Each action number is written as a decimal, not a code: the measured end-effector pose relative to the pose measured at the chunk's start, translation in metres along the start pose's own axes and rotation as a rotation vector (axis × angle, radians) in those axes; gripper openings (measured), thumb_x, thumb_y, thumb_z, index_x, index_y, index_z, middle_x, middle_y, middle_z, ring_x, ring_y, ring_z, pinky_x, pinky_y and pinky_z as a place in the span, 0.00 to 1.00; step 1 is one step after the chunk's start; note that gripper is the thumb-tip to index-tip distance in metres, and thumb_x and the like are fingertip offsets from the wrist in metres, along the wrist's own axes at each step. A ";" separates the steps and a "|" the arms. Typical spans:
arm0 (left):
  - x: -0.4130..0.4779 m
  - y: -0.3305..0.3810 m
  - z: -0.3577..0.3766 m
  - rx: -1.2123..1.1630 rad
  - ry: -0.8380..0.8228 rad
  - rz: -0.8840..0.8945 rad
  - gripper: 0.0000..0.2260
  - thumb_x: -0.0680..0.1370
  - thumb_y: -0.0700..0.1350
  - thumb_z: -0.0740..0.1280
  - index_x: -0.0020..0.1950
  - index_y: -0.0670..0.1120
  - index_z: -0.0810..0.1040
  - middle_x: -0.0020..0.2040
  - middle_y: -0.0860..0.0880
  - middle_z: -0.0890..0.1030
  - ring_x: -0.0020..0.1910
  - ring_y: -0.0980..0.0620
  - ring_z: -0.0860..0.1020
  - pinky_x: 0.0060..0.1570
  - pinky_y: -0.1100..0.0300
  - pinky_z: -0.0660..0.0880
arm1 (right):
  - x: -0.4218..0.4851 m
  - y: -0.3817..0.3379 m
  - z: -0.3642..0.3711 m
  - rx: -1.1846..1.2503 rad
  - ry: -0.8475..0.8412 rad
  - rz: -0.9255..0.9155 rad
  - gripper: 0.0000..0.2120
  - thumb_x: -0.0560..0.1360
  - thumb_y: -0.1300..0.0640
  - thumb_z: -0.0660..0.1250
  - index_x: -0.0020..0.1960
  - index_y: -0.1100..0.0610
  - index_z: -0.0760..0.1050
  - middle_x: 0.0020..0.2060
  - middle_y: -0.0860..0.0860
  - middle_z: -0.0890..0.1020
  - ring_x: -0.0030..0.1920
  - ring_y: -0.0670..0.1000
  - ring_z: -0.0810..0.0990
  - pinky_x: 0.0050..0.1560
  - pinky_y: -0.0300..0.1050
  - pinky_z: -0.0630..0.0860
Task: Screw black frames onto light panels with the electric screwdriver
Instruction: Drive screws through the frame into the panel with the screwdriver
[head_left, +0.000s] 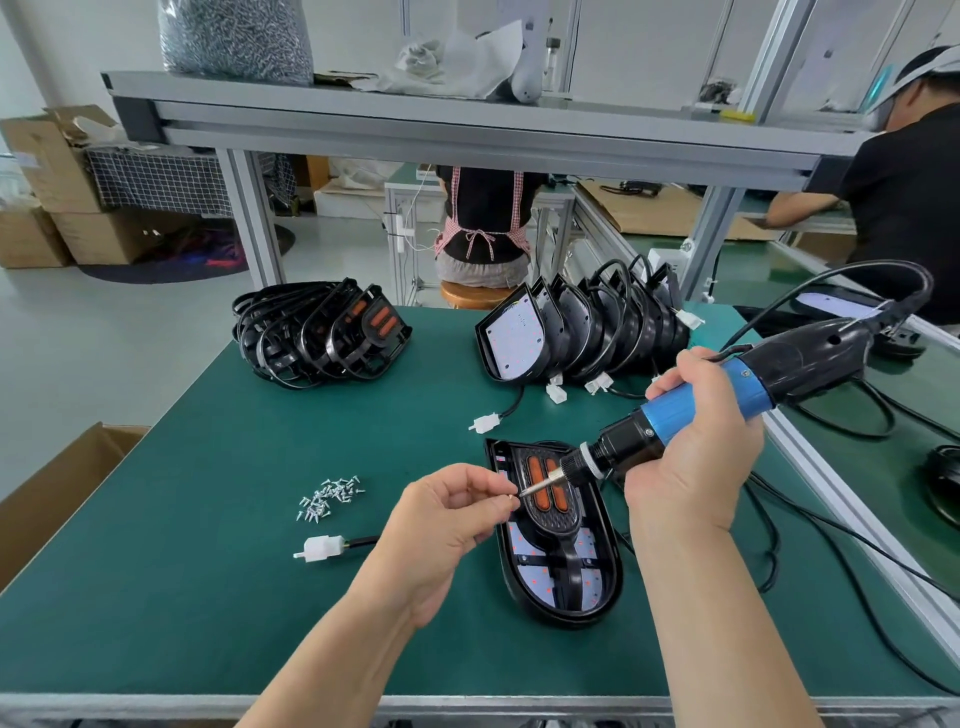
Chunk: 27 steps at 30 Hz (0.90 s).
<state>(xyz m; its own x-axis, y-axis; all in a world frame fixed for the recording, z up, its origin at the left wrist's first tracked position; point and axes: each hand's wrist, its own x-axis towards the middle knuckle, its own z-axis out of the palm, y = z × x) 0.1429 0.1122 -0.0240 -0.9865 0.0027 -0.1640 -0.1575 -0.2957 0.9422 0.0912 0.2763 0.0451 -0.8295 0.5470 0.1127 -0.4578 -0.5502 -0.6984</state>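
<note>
Newcomer: Screw (513, 497) goes onto the bit by hand, then?

Lead: Yes. See how the left grip (447, 514) pinches it between thumb and fingertips, right at the tip of the bit (540, 486). The right grip (691, 441) is wrapped round the blue sleeve of the electric screwdriver (727, 400), which is tilted and held above the work. I'd seat the head square on the bit before letting go, then bring the tool upright over a hole. Driven at this slant it would likely slip out or chew the plastic.

Newcomer: And the piece itself?

Lead: The black frame (558, 519) lies inside the light panel (613, 571), near the front edge of the bench (182, 571) and right of the middle, below both hands. Neither hand is on it, so I'd steady the panel with the left once the screw sits. Which holes are already filled, I can't tell.

Newcomer: Spares?

Lead: The loose screws (330, 499) are heaped left of the panel, with a white connector (319, 548) just in front of them. The spare frames (322, 332) are piled toward the far left, and a row of panels (571, 332) leans along the far edge. Cables trail off the right side of the green mat.

Newcomer: Round about?

Lead: A grey shelf (415, 119) overhead carries a bag of screws (234, 36), and a cardboard box (52, 493) stands by the left edge. Two people work at benches beyond.
</note>
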 end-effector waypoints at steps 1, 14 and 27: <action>0.000 -0.001 0.000 -0.019 -0.003 -0.005 0.09 0.74 0.30 0.71 0.42 0.43 0.84 0.41 0.43 0.84 0.38 0.54 0.80 0.46 0.59 0.73 | 0.000 0.000 0.001 0.006 -0.003 0.000 0.09 0.70 0.62 0.69 0.48 0.58 0.73 0.34 0.49 0.73 0.32 0.48 0.73 0.36 0.38 0.75; -0.002 -0.010 0.000 -0.173 -0.031 0.007 0.06 0.65 0.37 0.76 0.39 0.45 0.86 0.41 0.41 0.83 0.38 0.52 0.79 0.41 0.64 0.77 | -0.007 0.000 0.002 -0.005 -0.013 -0.007 0.06 0.74 0.65 0.68 0.46 0.56 0.74 0.34 0.49 0.74 0.33 0.48 0.74 0.37 0.38 0.76; -0.006 -0.026 0.010 0.057 0.114 0.310 0.17 0.74 0.28 0.71 0.46 0.50 0.86 0.41 0.50 0.84 0.43 0.56 0.80 0.48 0.67 0.76 | -0.005 0.003 -0.005 -0.049 0.081 0.031 0.06 0.72 0.63 0.70 0.45 0.54 0.75 0.32 0.47 0.75 0.33 0.48 0.75 0.36 0.38 0.75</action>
<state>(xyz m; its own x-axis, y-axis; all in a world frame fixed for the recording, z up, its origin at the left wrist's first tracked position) 0.1525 0.1290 -0.0445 -0.9768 -0.1867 0.1049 0.1443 -0.2120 0.9666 0.0957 0.2748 0.0391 -0.8133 0.5808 0.0347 -0.4149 -0.5371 -0.7344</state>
